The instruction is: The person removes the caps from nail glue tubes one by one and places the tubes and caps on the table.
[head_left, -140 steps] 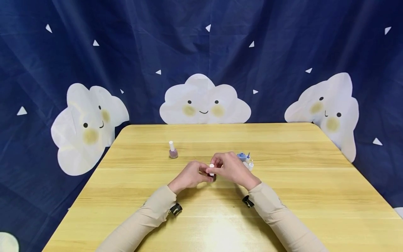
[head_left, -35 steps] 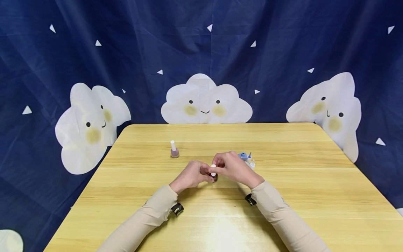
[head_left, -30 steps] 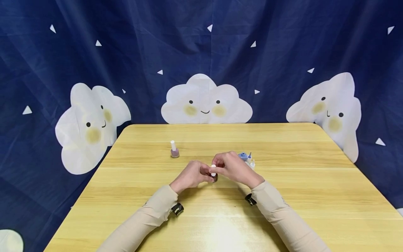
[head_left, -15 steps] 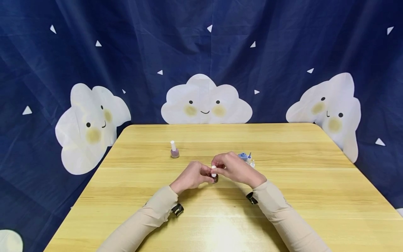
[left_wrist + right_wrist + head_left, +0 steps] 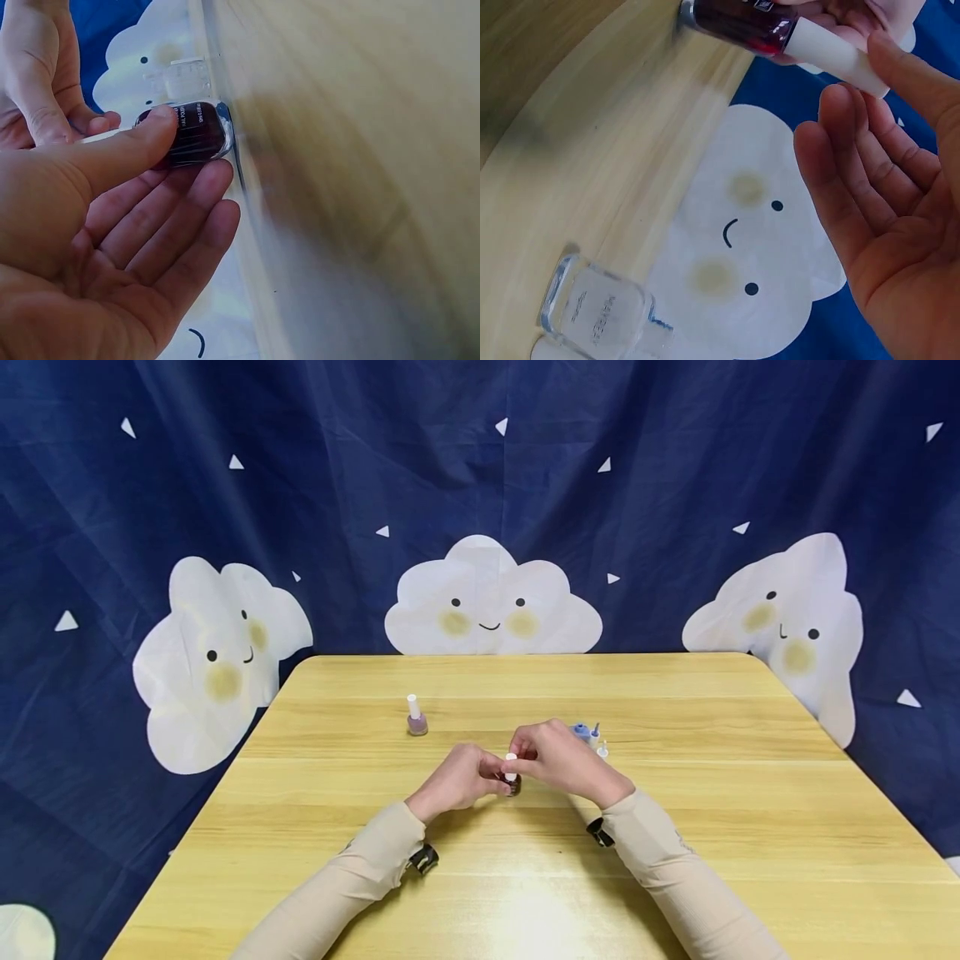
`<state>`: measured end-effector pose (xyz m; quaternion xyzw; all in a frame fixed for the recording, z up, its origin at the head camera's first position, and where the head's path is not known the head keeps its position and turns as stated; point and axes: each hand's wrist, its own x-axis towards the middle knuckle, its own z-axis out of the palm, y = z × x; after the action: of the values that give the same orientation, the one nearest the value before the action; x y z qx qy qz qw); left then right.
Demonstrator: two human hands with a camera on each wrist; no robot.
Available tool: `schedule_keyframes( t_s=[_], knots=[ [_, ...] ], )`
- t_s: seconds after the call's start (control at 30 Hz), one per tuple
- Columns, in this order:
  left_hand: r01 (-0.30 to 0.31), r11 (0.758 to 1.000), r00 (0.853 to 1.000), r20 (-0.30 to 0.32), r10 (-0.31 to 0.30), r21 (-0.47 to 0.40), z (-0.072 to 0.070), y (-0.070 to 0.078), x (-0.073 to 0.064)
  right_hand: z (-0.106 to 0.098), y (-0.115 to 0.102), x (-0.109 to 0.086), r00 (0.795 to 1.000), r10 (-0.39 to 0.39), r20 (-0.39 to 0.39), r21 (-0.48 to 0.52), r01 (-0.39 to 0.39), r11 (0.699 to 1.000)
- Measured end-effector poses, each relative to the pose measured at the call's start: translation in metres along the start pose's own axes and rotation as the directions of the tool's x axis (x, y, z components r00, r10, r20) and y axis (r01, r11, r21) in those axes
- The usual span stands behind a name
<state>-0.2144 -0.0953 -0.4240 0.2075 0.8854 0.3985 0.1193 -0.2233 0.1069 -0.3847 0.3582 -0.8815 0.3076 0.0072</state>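
Observation:
A nail polish bottle [image 5: 196,135] of dark red stands upright on the table between the hands. My left hand [image 5: 459,781] grips its glass body, thumb on the label and fingertips on the opposite side. Its white cap [image 5: 838,56] sits on the neck, and my right hand [image 5: 558,762] pinches the cap's top between thumb and fingers. Close behind the right hand is a clear glass bottle [image 5: 604,307] with a bare threaded neck, hidden from the head view by that hand. Beside it stands a blue polish bottle [image 5: 581,731] without its cap.
Two removed caps stand brush-up right of the blue bottle: one cap with a blue brush [image 5: 595,737] and a white cap [image 5: 602,751]. A capped lilac polish bottle [image 5: 417,724] stands at the back left of the wooden table [image 5: 337,877]. A dark blue curtain [image 5: 337,460] hangs behind.
Both hands keep their hold on the red bottle and its cap, drifting very slightly right. The clear bottle's visible part has gone behind the right hand in the head view.

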Motion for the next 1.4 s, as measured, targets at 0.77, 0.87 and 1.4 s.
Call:
schedule_keyframes(
  t_s=[0.77,0.87,1.4],
  knots=[
    [-0.032,0.998,0.999,-0.009,0.033,0.048,-0.0003,0.0013,-0.0010,-0.0004,-0.0010,-0.0003,1.000,0.012,0.018,0.023,-0.012,1.000],
    [-0.042,0.997,0.999,-0.013,0.043,0.061,-0.0001,0.0013,-0.0010,-0.0006,-0.0006,-0.0006,0.999,0.039,0.003,-0.025,-0.039,0.999],
    [-0.044,0.997,0.999,-0.010,0.045,0.066,0.0009,0.0029,-0.0011,0.0012,-0.0013,-0.0006,0.996,-0.074,-0.045,-0.108,0.069,0.992]
  ],
)
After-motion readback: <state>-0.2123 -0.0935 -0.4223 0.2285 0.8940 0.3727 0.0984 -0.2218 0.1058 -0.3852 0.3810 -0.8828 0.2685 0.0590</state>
